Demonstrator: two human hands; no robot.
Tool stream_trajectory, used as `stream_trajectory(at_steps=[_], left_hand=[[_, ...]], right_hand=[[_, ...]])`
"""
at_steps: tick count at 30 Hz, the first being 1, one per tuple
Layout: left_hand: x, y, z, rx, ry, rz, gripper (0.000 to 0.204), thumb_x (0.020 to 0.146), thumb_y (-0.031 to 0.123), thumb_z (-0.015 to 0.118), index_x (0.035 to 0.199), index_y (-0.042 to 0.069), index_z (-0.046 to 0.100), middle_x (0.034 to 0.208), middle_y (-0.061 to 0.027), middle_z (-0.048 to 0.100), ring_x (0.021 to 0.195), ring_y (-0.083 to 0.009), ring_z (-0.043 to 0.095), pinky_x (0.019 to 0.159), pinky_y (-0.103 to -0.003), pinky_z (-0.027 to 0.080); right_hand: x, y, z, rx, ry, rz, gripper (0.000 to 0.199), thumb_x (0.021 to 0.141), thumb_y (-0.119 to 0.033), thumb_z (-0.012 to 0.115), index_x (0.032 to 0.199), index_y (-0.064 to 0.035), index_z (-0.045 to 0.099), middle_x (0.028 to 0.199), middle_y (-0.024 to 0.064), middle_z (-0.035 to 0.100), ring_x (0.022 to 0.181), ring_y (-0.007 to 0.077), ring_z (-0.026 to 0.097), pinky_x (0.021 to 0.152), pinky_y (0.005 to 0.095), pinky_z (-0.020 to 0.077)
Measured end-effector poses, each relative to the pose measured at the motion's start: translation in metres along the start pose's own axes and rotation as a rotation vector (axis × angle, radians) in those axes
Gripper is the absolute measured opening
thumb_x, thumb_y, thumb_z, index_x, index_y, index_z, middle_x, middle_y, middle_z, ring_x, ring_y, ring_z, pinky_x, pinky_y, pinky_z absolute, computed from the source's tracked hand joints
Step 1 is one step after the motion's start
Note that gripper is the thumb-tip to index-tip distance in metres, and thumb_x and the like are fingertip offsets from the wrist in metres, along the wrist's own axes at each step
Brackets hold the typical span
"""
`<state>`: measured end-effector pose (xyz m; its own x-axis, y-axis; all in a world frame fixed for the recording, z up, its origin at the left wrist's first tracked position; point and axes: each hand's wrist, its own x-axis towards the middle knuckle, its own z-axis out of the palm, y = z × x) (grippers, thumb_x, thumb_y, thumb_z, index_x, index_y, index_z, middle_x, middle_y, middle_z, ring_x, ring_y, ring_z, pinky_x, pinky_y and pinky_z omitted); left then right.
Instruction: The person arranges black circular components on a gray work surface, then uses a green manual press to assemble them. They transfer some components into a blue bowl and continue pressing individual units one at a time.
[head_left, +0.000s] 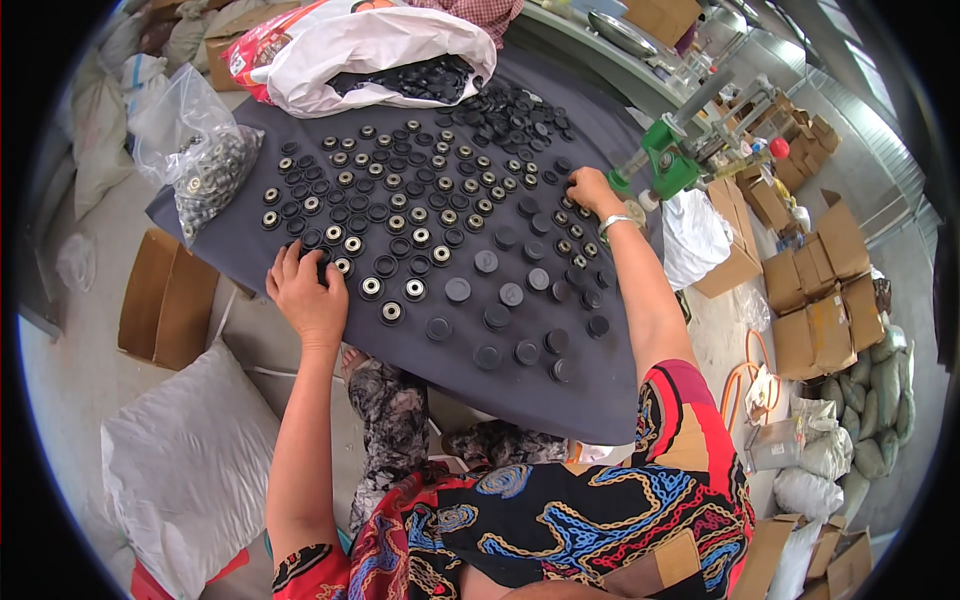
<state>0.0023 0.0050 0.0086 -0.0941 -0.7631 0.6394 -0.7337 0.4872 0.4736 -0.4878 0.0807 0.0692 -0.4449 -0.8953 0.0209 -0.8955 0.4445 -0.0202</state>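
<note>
The left hand (pixel 308 298) has its fingers slightly apart at black plastic rings (pixel 385 257), while the right hand (pixel 594 191) curls near silvery bearings (pixel 576 231), its fingertips' grip impossible to tell.

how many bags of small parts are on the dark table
2: a clear plastic bag of silvery parts at the left edge, and a large open sack of black parts at the far side. Another could be hidden behind the sack.
</note>
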Motion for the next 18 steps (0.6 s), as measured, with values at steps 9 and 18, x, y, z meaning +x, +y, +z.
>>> stream_trajectory(at_steps=[9, 18], left_hand=[[-0.001, -0.003, -0.002, 0.019, 0.017, 0.013, 0.02, 0.076, 0.016, 0.065, 0.094, 0.007, 0.067, 0.122, -0.0124, 0.06, 0.12, -0.0324, 0.05, 0.104, -0.048, 0.032], [0.0, -0.002, 0.001, 0.057, -0.001, 0.02, 0.02, 0.077, 0.018, 0.065, 0.094, 0.008, 0.068, 0.123, -0.0111, 0.06, 0.12, -0.0312, 0.05, 0.103, -0.045, 0.034]], right_hand=[[-0.081, -0.033, -0.032, 0.331, 0.057, -0.109, 0.035, 0.068, -0.012, 0.066, 0.1, 0.0019, 0.068, 0.093, 0.0204, 0.069, 0.088, 0.0328, 0.066, 0.081, 0.0379, 0.0519], [-0.125, -0.057, -0.023, 0.166, -0.053, -0.203, 0.033, 0.072, -0.012, 0.069, 0.101, 0.002, 0.066, 0.099, 0.0189, 0.065, 0.095, 0.0346, 0.062, 0.084, 0.0413, 0.0489]])
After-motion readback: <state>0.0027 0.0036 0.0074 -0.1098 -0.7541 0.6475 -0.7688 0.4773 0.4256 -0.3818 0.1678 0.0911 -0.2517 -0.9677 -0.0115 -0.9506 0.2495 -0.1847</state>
